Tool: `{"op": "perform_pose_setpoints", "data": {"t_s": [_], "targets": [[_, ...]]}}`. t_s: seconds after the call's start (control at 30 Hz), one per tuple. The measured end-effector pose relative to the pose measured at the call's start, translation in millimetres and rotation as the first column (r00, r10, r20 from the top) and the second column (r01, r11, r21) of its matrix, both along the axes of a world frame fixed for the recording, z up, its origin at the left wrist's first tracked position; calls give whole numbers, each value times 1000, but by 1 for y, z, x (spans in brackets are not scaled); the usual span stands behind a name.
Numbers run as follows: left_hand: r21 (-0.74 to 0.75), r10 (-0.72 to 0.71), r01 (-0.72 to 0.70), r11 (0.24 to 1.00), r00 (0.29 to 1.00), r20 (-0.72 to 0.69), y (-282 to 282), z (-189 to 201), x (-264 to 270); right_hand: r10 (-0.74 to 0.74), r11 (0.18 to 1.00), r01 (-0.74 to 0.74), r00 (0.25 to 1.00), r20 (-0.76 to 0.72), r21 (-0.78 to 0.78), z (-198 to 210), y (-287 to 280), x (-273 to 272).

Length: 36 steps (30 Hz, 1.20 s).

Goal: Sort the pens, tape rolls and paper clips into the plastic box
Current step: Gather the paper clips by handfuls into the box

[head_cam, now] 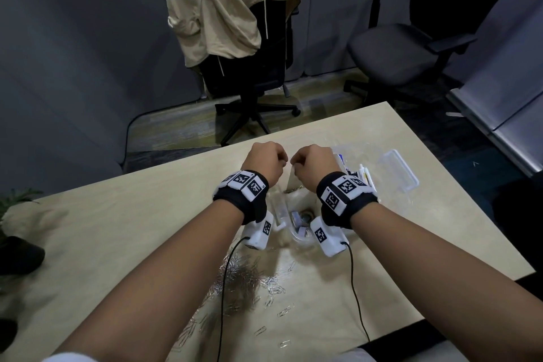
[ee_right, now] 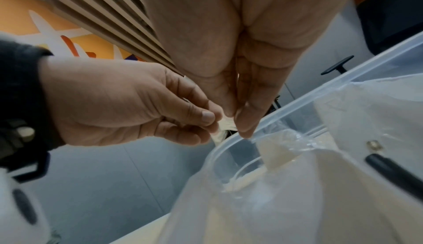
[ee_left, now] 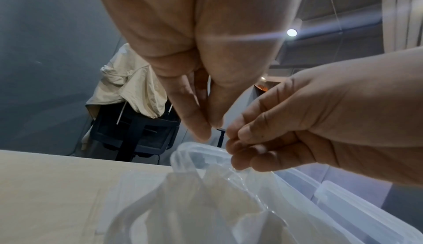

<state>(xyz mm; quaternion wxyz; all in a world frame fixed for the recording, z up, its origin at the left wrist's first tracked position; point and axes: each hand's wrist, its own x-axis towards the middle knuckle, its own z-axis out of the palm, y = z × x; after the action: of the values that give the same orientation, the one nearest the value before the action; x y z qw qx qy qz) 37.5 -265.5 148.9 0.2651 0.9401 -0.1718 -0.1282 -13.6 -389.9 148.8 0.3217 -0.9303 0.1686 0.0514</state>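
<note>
Both hands hover above the clear plastic box [head_cam: 379, 203], knuckles up and close together. My left hand [head_cam: 266, 160] and right hand [head_cam: 311, 161] each pinch the top edge of a small clear plastic bag [ee_right: 223, 124] between thumb and fingers. The bag [ee_left: 228, 193] hangs from the pinch down into the box [ee_right: 297, 103]. What the bag contains cannot be made out. Tape rolls [head_cam: 302, 222] lie in the box below my wrists, and pens [head_cam: 363, 175] sit in its right part. One black pen [ee_right: 393, 172] shows there. Loose paper clips [head_cam: 244, 279] are heaped on the table under my forearms.
The box's clear lid [head_cam: 398, 170] lies on the wooden table [head_cam: 117, 229] to the right of the box. Two office chairs stand beyond the table, one with a beige garment [head_cam: 223, 9] draped over it. Cables run from the wrist cameras across the clips.
</note>
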Motion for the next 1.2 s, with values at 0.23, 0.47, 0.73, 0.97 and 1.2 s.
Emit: {"op": "perform_pose_setpoints", "data": {"t_s": [0.23, 0.47, 0.73, 0.97, 1.2], "targets": [[-26, 153, -153, 988, 988, -23, 79, -16, -11, 128, 986, -135, 989, 69, 100, -1, 58, -20], [336, 165, -71, 939, 952, -259, 185, -92, -51, 385, 920, -375, 919, -83, 117, -48, 126, -47], [409, 60, 77, 909, 949, -311, 215, -141, -120, 428, 831, -550, 730, -533, -86, -113, 143, -73], [325, 36, 57, 944, 961, -274, 203, -159, -131, 482, 753, -638, 701, -526, -159, -144, 159, -96], [258, 33, 33, 966, 968, -248, 204, -162, -128, 565, 774, -629, 736, -373, -70, -147, 177, -85]]}}
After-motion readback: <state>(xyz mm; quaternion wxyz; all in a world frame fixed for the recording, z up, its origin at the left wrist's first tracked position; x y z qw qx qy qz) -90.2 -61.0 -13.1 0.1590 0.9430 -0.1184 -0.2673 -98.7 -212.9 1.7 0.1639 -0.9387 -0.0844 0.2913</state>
